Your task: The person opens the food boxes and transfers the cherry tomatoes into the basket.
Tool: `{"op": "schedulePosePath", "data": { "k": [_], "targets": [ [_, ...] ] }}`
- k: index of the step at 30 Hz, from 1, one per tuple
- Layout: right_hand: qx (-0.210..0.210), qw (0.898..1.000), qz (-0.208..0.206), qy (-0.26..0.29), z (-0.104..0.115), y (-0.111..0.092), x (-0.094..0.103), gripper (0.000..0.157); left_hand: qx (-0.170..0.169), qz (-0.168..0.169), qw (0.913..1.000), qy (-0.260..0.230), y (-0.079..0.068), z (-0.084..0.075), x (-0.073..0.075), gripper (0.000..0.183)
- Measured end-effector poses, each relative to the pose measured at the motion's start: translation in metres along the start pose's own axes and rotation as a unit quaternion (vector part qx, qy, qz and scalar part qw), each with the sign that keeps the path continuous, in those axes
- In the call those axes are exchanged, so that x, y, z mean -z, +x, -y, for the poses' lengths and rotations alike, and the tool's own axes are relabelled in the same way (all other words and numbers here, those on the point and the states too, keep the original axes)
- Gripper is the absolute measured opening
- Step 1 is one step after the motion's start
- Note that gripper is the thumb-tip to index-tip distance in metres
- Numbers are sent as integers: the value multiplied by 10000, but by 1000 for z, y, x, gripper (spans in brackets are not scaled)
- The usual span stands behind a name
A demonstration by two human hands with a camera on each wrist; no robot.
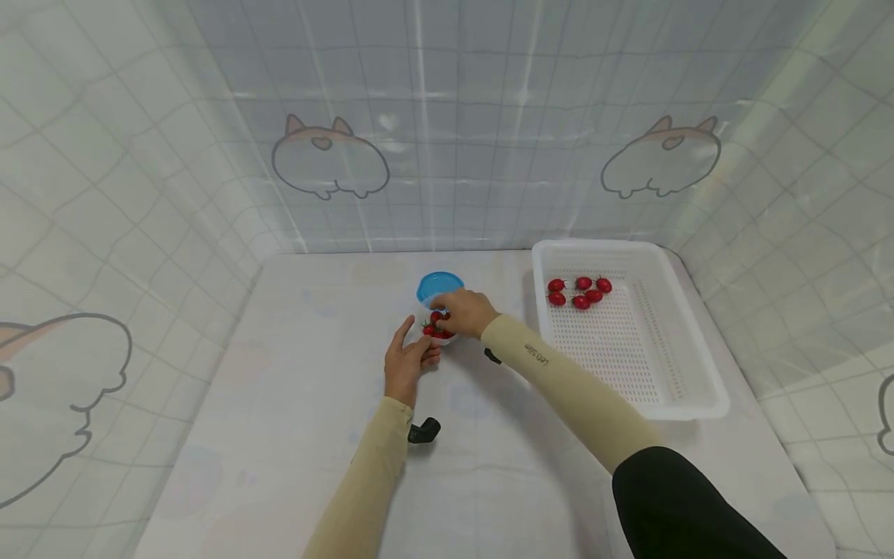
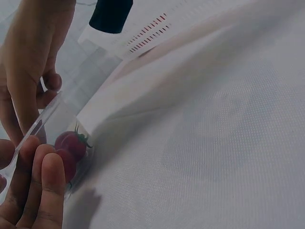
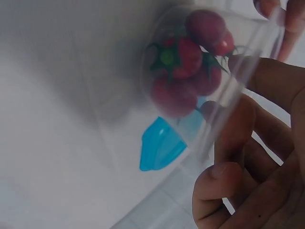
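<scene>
A clear plastic cup [image 3: 257, 62] with several red cherry tomatoes [image 3: 186, 57] in it stands near the middle of the table, tilted in both wrist views. My left hand [image 1: 405, 365] holds the cup at its near left side, fingertips against the wall by the rim. From the right, my right hand [image 1: 468, 312] reaches over the rim. Its fingertips [image 3: 238, 62] are inside the cup beside the tomatoes; I cannot tell whether they pinch one. Just behind the cup sits a blue round dish [image 1: 440, 286].
A white perforated basket [image 1: 608, 357] stands on the right, with several cherry tomatoes [image 1: 581, 302] in its far left corner. Grey-white tiled sheeting [image 1: 475, 155] encloses the table [image 1: 300, 373] at the back and sides. Black wrist mounts [image 1: 424, 431] show by the arms.
</scene>
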State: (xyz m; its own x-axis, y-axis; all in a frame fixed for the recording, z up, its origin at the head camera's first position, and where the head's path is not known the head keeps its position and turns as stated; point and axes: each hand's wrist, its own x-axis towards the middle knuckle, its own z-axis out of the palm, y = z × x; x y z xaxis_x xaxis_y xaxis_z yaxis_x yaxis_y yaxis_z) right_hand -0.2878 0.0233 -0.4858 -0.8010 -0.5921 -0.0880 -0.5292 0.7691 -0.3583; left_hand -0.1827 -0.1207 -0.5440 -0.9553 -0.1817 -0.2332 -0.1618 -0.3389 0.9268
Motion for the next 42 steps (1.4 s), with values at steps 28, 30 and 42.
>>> {"op": "schedulePosePath", "data": {
  "k": [28,30,42],
  "targets": [
    [-81,9995,-189,-221,0,3,-11,28,110,116,9999,-22,3,0,2,66],
    [-35,9997,-226,-130,0,1,-8,29,95,76,9999,10,3,-1,1,65],
    [157,9981,-443,389,0,-12,13,33,-67,62,10000,-38,4,3,0,63]
  ]
}}
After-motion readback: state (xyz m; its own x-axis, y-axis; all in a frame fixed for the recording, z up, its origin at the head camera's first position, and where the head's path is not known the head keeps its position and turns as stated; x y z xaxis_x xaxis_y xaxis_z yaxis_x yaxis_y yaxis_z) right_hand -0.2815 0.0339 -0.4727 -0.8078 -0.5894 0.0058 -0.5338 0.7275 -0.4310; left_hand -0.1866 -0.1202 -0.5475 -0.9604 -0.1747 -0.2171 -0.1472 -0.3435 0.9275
